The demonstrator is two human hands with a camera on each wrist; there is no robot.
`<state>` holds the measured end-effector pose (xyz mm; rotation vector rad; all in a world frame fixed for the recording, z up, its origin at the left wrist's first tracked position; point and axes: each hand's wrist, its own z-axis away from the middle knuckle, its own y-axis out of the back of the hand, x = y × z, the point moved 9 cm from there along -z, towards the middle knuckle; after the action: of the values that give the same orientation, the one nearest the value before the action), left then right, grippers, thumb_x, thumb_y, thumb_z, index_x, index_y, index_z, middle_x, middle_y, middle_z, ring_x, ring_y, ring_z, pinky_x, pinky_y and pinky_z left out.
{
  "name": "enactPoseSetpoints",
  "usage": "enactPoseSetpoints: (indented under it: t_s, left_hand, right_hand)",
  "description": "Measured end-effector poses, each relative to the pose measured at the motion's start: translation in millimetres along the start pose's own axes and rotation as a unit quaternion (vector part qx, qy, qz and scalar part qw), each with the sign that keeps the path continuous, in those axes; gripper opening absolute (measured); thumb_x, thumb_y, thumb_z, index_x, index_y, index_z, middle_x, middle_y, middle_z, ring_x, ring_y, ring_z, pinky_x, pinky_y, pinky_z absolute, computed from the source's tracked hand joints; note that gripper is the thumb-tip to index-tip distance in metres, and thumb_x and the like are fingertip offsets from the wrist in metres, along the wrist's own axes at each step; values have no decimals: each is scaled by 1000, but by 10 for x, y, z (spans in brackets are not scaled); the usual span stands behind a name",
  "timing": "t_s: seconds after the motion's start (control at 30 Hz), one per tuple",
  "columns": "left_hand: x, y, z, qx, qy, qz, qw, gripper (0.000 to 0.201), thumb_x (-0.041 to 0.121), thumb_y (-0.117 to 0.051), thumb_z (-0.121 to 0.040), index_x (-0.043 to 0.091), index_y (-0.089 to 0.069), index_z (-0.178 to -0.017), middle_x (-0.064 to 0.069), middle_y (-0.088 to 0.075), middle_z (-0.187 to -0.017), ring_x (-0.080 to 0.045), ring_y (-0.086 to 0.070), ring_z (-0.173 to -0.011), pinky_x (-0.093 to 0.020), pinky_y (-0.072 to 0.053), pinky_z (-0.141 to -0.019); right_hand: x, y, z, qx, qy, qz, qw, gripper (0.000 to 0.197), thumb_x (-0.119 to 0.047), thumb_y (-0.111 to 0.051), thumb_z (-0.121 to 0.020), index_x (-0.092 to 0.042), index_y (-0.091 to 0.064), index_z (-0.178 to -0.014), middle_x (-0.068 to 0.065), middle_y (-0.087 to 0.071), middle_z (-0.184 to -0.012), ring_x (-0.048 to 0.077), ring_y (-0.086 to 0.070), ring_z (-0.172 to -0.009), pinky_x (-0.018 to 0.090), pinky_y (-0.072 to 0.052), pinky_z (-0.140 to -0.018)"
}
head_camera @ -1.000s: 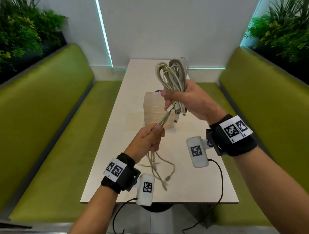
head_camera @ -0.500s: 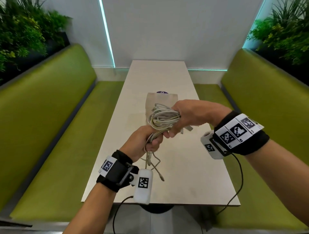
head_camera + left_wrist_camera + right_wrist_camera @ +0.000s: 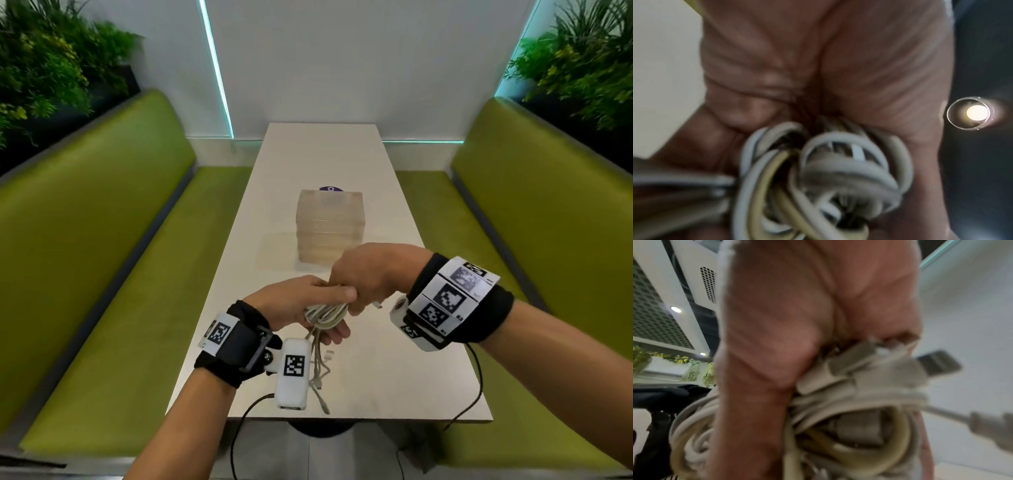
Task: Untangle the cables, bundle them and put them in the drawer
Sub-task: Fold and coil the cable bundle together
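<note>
A long white table [image 3: 342, 161] runs between two green benches [image 3: 102, 240] toward a pale wall, with plants in both far corners.

Over its near end, both hands close on one coil of pale cables [image 3: 325, 313]. The left hand [image 3: 298, 301] cups the coil, thumb laid across the top and fingers [image 3: 337, 334] curled beneath. The right hand [image 3: 371, 274] is fisted round the other side, knuckles up. The right wrist view shows plug ends [image 3: 937, 363] sticking out of the loops beside its palm. The loose tails [image 3: 317, 373] hang from the left hand onto the table, close to its near edge.

The step in hand looks like bundling. To do it well, the left hand should keep the loops flat and even while the right winds the tails round the middle, snug but not crushing the plugs, and tucks the last end under a turn.

The translucent drawer unit [image 3: 330, 226] stands mid-table, just beyond the hands, all drawers apparently shut. There is bare tabletop on either side of it and room in front to pull a drawer out. The wrist-camera leads [image 3: 474, 387] trailing over the near edge could snag.
</note>
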<state>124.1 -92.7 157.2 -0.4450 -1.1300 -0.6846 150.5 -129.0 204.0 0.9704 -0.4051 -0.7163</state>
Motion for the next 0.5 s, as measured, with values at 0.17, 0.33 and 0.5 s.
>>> enactPoseSetpoints:
  t_s: [0.17,0.33,0.5]
  left_hand:
    - [46,102,99,39,-11,-54,998,27,25,-67,-78,3,-64,-94,-8,-64,-68,-20,-59,-55,-28,-49,-58]
    - [93,73,144,26,-24,-53,998,13,22,-65,-78,9,-66,-81,-5,-55,-58,-17,-50,-48,-25,-44,-51]
    - [81,89,130,21,-27,-56,998,14,25,-66,-78,11,-66,-78,-6,-54,-58,-17,-49,-46,-25,-43,-51]
  right_hand:
    - [-23,-12,-8,-9,40,-110,993,19,-31,-71,-78,-14,-69,-87,-5,-66,-66,9,-57,-54,18,-41,-49]
    - [-48,-38,-3,-15,71,-182,981,21,-37,-71,-79,-17,-67,-78,-7,-64,-62,6,-52,-48,13,-38,-45]
    - [-53,-92,-2,-18,81,-216,973,22,-34,-69,-83,-12,-65,-79,-4,-62,-63,13,-50,-51,21,-38,-48]
